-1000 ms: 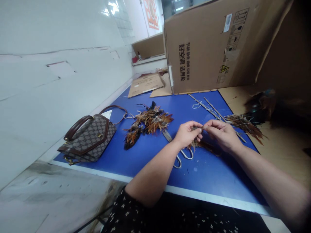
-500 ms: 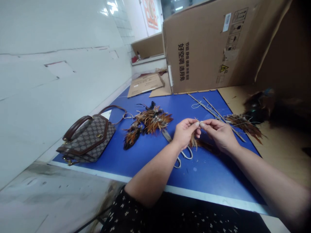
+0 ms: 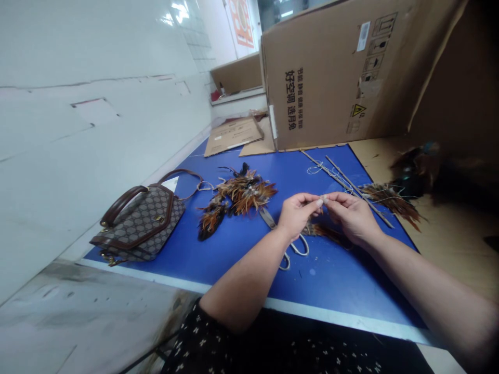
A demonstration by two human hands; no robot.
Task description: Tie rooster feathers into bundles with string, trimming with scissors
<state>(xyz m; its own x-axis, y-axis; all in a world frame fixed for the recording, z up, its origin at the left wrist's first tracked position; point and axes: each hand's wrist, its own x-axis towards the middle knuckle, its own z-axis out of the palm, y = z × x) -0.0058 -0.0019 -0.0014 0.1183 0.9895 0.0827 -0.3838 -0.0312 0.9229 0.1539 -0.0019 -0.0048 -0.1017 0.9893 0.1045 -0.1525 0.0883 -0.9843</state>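
Above the blue tabletop (image 3: 241, 259) my left hand (image 3: 300, 210) and my right hand (image 3: 349, 213) meet, thumbs and forefingers pinched tip to tip. Whatever sits between those fingertips is too small to make out. Beneath them lie brown feathers (image 3: 325, 232), partly covered by my right hand. Scissors (image 3: 300, 246) rest beside my left wrist, their pale handle loops toward me and part of them hidden by the wrist. To the left of my hands is a pile of brown, orange and black feathers (image 3: 249, 195).
A patterned handbag (image 3: 150, 223) stands at the left table edge. Two thin sticks (image 3: 346, 179) with loose pale string (image 3: 317, 169) lie beyond my right hand. More feathers (image 3: 393, 200) are at the right. A large cardboard box (image 3: 323, 98) and flat cardboard (image 3: 234, 136) occupy the back.
The pale feather strands that hung below my left hand no longer show there. My fingertips have shifted very slightly; both hands stay pinched together in nearly the same place.
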